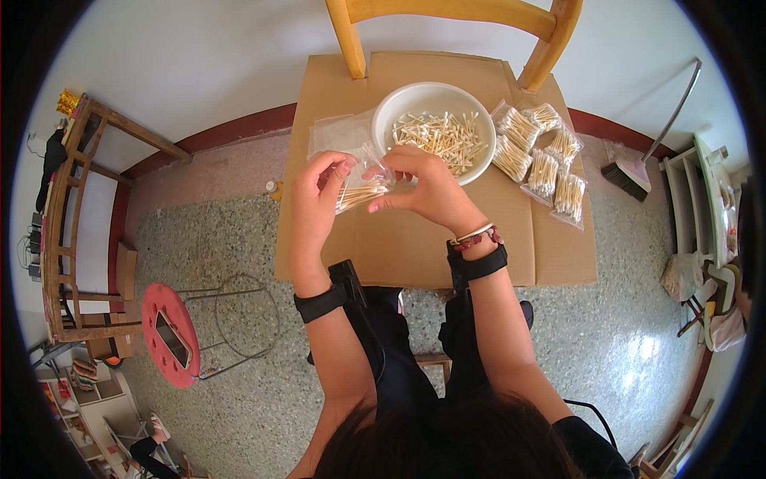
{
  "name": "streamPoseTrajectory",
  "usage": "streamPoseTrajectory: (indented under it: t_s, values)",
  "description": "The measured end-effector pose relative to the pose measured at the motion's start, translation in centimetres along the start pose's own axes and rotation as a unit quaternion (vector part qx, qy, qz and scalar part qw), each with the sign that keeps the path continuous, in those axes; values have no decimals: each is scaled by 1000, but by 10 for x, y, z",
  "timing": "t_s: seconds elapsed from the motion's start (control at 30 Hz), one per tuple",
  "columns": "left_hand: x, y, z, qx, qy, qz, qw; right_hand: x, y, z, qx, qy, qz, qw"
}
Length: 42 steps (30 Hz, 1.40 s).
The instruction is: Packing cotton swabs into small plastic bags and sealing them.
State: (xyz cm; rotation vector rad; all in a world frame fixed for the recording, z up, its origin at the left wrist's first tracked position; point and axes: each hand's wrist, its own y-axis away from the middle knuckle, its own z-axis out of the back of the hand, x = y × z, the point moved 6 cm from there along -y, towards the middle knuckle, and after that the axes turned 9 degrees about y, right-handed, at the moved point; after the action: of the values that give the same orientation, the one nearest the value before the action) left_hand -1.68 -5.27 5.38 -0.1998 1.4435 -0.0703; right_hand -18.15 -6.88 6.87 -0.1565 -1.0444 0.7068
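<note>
A clear plastic bag (pixel 369 177) with cotton swabs (pixel 361 196) lying inside it is held between my two hands, over the left part of the cardboard. My left hand (pixel 316 191) pinches its left side with thumb and fingers. At the opposite side, the fingers of my right hand (pixel 427 184) are curled on the bag's edge, the thumb below near the swab ends. Just beyond my right hand stands a white bowl (pixel 423 97) of loose cotton swabs (pixel 447 137). Some flat clear bags (pixel 331 134) lie left of the bowl, partly behind my left hand.
Several filled swab bags (pixel 544 169) lie right of the bowl on the cardboard sheet (pixel 550 255), which covers a wooden chair (pixel 455 9). A red stool (pixel 163 343) with a phone (pixel 173 339) stands at left. A broom (pixel 630 177) leans at the right wall.
</note>
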Motion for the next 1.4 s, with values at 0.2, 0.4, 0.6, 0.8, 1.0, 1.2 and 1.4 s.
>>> streamPoseTrajectory:
  t_s: [0.2, 0.4, 0.6, 0.8, 1.0, 1.2, 1.4]
  values:
    - [2, -1, 3, -28, 4, -28, 999, -3, 0, -5, 14, 8, -23, 1000]
    - [-1, -2, 4, -44, -56, -42, 997, -8, 1, 2, -40, 31, -32, 998]
    - [-2, 0, 10, -65, -110, -25, 991, -6, 1, 1, -46, 46, -17, 998]
    - [-5, 2, 7, -78, -102, -33, 991, 0, 1, 3, -45, 50, 7, 998]
    - [7, 1, 5, -43, -41, -5, 998, -7, 3, 5, -62, 25, -48, 997]
    - [7, 1, 3, 7, 53, -9, 999, -4, 4, 16, -78, 55, -30, 995]
    - [8, 3, -2, 0, 10, -10, 1000, -4, 9, 14, -79, 52, -37, 995]
